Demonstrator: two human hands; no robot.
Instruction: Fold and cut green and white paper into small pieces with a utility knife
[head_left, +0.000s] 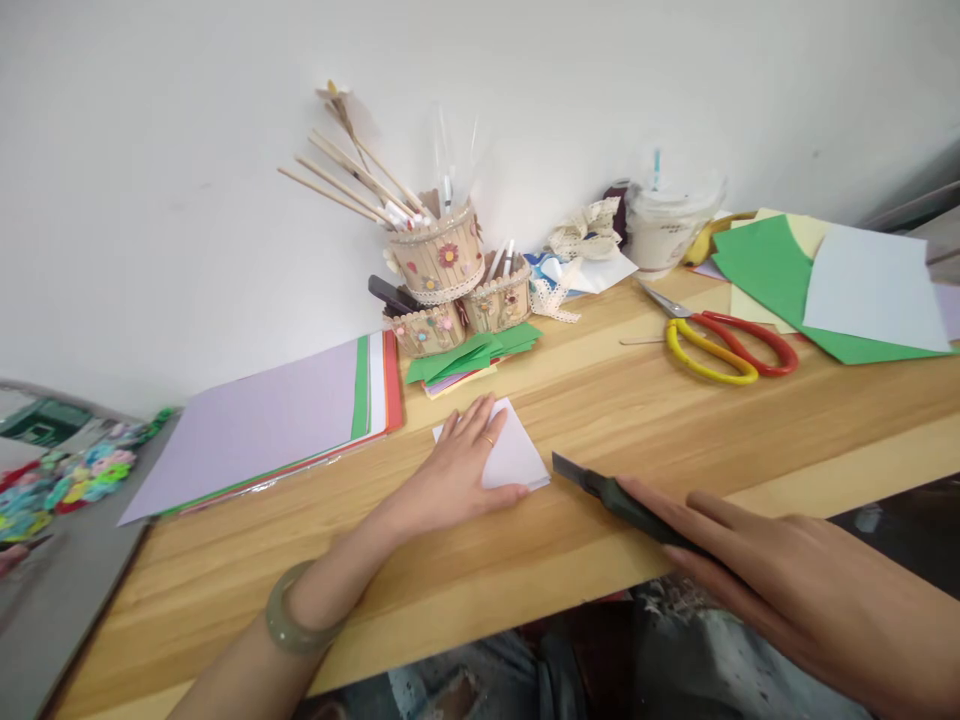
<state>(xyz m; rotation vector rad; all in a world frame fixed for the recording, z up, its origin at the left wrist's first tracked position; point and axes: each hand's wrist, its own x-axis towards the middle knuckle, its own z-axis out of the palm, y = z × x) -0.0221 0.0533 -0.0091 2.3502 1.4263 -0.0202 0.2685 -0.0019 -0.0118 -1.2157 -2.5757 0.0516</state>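
My left hand [469, 455] lies flat with its fingers outstretched on a small folded piece of pale lilac paper [517, 450], pressing it to the wooden table [600, 400]. Part of the paper is hidden beneath the palm. In my right hand [757, 560] is a dark-handled utility knife [637, 508], its blade extended and pointing left. The blade tip is just right of the paper's corner, apart from it. Beyond them lie scissors [724, 340] with one yellow and one red handle loop, blades close together.
Large coloured sheets [277, 410] lie at the left. Green paper pieces [476, 352] sit before decorated wooden pots [439, 250] holding sticks and pens. A lidded cup [664, 235] stands at the back, with green and white sheets [870, 290] at the right. The table's front edge is near my lap.
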